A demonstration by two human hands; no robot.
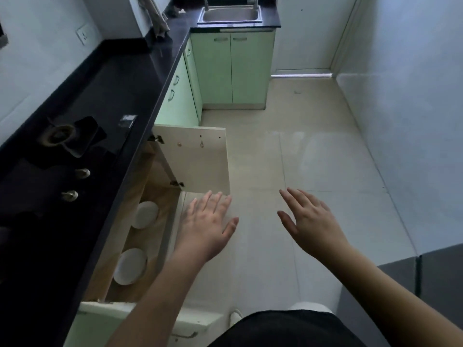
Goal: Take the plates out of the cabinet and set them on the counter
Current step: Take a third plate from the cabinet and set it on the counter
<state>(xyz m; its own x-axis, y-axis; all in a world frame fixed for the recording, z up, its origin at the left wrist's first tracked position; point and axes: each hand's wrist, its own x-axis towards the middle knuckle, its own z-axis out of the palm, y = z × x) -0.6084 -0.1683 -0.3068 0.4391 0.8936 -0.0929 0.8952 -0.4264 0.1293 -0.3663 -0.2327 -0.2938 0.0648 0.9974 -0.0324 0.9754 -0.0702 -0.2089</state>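
Reaching stage, nothing lifted yet. Cabinet [140,236] under the dark surface [105,91] standing open, far door [198,159] swung out over the floor [313,159], near door [140,319] open too at the bottom edge of view. Two white plates on the wooden cabinet floor: far plate [146,214] toward the hinge side of the far door, near plate [130,266] closer to the near door, well apart from each other, both close to the front edge of the opening. Left hand [209,226] spread flat, fingers apart, holding nothing, hovering just outside the cabinet mouth near the lower corner of the far door. Right hand [310,219] likewise spread and bare, out over the floor, well apart from the cabinet. Surface dark along its front edge, with hob burner [60,135] and knobs [75,184] above the cabinet; sink [230,13] at the far corner.

Next, probably: bend lower, bring left hand into the opening, slip fingers under a plate rim, lift clear of the surface's overhang, set down away from the burner.
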